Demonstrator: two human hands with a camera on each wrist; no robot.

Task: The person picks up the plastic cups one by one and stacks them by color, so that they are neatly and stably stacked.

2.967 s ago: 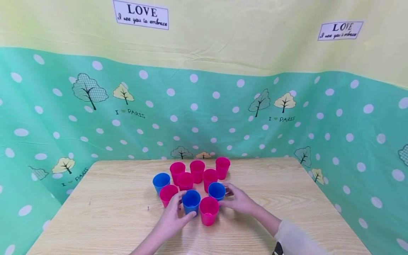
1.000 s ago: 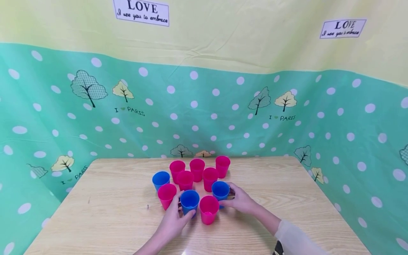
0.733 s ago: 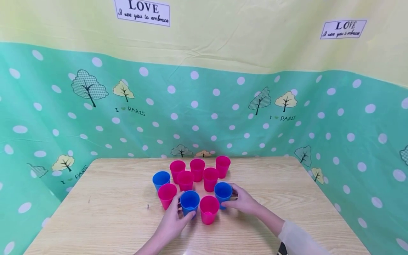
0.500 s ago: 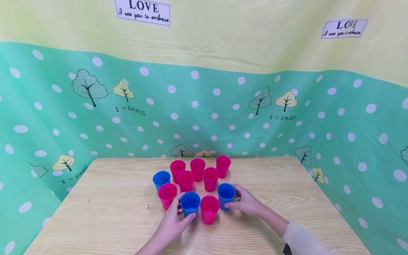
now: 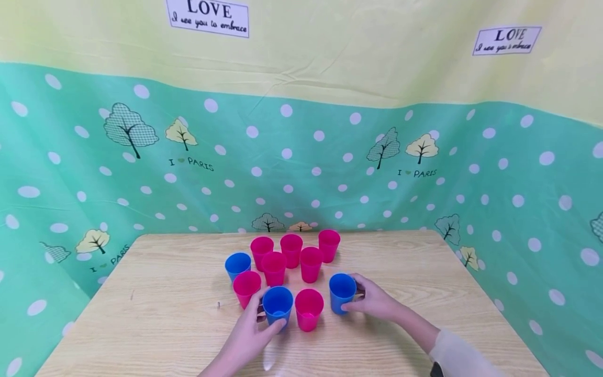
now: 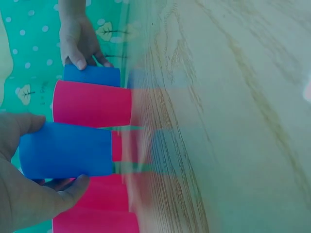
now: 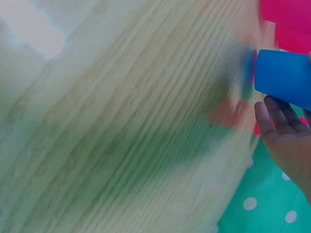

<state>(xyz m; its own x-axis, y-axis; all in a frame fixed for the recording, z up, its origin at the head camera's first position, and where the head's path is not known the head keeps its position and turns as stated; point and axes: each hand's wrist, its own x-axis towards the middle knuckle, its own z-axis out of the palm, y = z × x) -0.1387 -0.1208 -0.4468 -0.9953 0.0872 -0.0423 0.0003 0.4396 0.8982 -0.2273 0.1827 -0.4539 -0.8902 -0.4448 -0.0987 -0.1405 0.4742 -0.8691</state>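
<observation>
So, left grip had an upright blue tapered plastic cup pinched, just left of a pink plastic cup on the counter; right grip pinched a second blue cup, right of it.

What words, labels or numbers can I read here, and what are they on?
"LOVE / I see you to embrace": left white label on the cloth backdrop.
"LOVE / I see you...": right white label; its last words are squeezed and hard to read.
"I (heart) PARIS": printed three times on the backdrop's green part.
Left wrist view: small lettering on the cloth, too blurred to read.
Blue cups and pink cups: no text visible.
</observation>
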